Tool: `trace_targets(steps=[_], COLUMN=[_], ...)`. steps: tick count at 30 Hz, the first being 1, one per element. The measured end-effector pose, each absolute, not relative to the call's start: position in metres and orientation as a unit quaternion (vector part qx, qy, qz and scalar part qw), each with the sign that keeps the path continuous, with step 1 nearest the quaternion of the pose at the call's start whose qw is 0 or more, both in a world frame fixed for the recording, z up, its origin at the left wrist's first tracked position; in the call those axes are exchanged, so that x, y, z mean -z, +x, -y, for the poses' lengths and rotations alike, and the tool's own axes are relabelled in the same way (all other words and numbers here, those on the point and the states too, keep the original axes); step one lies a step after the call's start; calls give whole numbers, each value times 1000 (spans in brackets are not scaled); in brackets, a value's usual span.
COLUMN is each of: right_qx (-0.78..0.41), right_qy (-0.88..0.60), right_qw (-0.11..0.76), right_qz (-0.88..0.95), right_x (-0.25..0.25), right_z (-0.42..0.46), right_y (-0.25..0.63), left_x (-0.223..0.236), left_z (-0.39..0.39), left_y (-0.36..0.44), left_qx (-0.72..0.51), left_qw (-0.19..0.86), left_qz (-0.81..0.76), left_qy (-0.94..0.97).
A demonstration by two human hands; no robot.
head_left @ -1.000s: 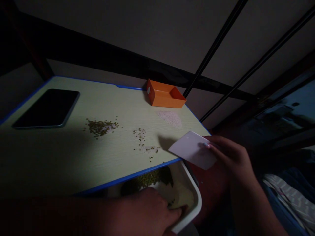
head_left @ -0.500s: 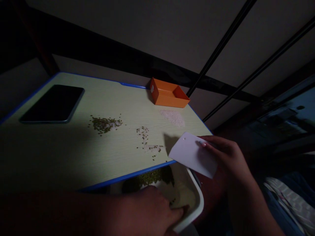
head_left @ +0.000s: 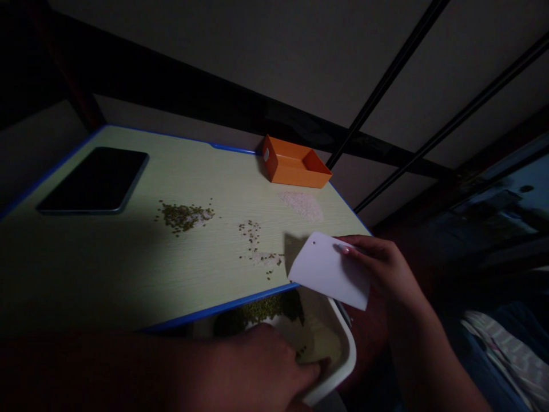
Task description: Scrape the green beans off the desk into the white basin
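Observation:
My right hand (head_left: 386,269) pinches a white plastic scraper card (head_left: 328,270), which hangs over the front right corner of a pale wood-grain table (head_left: 107,269) with a blue edge. My left hand (head_left: 266,366) reaches into a white plastic tray (head_left: 345,355) below the table's front edge. Its fingers rest among the pale grains, near a heap of green mung beans (head_left: 261,312). On the table, scattered beans and white grains (head_left: 257,246) lie closest to the card. Further off are a bean heap (head_left: 184,217) and a pale pink grain patch (head_left: 300,206).
An orange open box (head_left: 291,166) stands at the table's far edge, and a black tablet (head_left: 92,180) lies at the left. Dark rails (head_left: 390,97) run behind the table. Patterned cloth (head_left: 506,355) lies low at the right.
My right hand and the scraper card have moved slightly left, further over the table's edge. My left hand has stayed in the tray with little visible movement.

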State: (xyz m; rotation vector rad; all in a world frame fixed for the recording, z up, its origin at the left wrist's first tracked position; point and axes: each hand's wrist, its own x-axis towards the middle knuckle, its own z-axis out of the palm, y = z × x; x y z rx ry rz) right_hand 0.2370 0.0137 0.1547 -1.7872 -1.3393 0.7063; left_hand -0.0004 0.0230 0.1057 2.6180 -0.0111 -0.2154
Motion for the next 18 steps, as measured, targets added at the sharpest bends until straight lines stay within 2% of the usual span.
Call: trace_targets(steps=[8,12,18], right_qx=[-307,-284,-277], right_qy=[-691,-689,-680], right_qw=[401,421,403], right_qz=[516,517,546], right_x=[-156,-156,-152], right_z=[-11,-11,-17], right_y=[232,228,221], left_x=[-108,-106,-106], left_z=[-23,-22,-23], left_y=[0,0,-1], left_qx=[86,92,91], left_qw=[250,254,268], left_qz=[3,2,-5], left_qy=[964,963,959])
